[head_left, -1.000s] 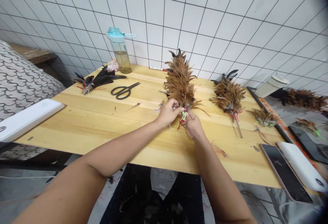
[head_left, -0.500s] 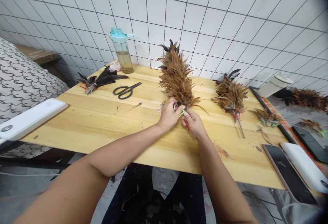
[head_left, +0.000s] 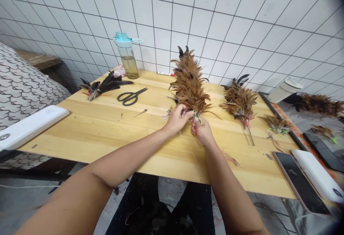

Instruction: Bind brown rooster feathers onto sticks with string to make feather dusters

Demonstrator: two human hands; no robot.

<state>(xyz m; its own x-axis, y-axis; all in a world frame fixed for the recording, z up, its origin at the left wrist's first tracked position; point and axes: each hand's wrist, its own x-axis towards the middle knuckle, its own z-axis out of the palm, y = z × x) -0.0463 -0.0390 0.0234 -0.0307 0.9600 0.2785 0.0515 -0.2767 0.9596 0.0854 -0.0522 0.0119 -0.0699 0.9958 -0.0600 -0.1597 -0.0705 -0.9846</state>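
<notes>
A brown feather duster (head_left: 189, 81) with dark tip feathers leans away from me at the middle of the table. My left hand (head_left: 177, 118) is closed around its lower end, thumb pressed in at the base of the feathers. Right beside it, my right hand (head_left: 202, 131) pinches a bright green string (head_left: 200, 120) at the same base, the fingers closed. A bit of red string (head_left: 195, 130) shows by the right fingers. The duster's handle is hidden by my hands.
Black scissors (head_left: 131, 96), a dark feather bundle (head_left: 103, 86) and a water bottle (head_left: 130, 61) are at left. A smaller feather duster (head_left: 240, 99) and a short feather bunch (head_left: 278, 123) lie right. A phone (head_left: 301, 181) and a white power bank (head_left: 317, 174) sit near the front right edge.
The feather duster has turned slightly, its feathers shifting right. The green string now curves over the right fingers, and the right hand has moved a little lower.
</notes>
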